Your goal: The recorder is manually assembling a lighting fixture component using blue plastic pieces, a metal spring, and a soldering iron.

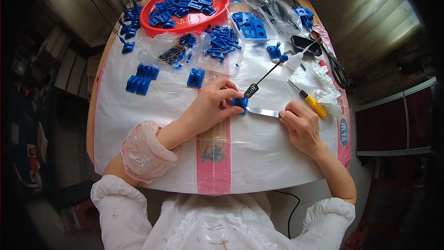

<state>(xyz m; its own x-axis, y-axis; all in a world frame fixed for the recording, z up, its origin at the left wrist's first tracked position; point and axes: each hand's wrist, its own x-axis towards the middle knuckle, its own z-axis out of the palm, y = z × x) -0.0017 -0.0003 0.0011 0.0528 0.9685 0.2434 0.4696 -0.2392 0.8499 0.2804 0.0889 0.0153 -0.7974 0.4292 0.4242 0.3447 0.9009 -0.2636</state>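
Observation:
Between the fingers of my left hand (215,104) is a small blue plastic base (242,104). A black coil spring (251,90) rises from it at a slant, carrying a thin rod with a blue ball tip (283,58). My right hand (300,125) grips a knife (262,111) with a flat metal blade, its handle hidden in the fingers. The blade's tip meets the right side of the blue base. Just beyond my left hand, a blue base with a knob (195,78) lies on the white woven sheet (268,157).
A red basin (148,25) of blue parts stands at the back, beside a clear box (275,37). Blue pegs (222,41) lie before them. Several finished-looking spring pieces (129,23) stand far left. A yellow-handled screwdriver (315,105), scissors (340,71) and crumpled tissue (327,90) lie right.

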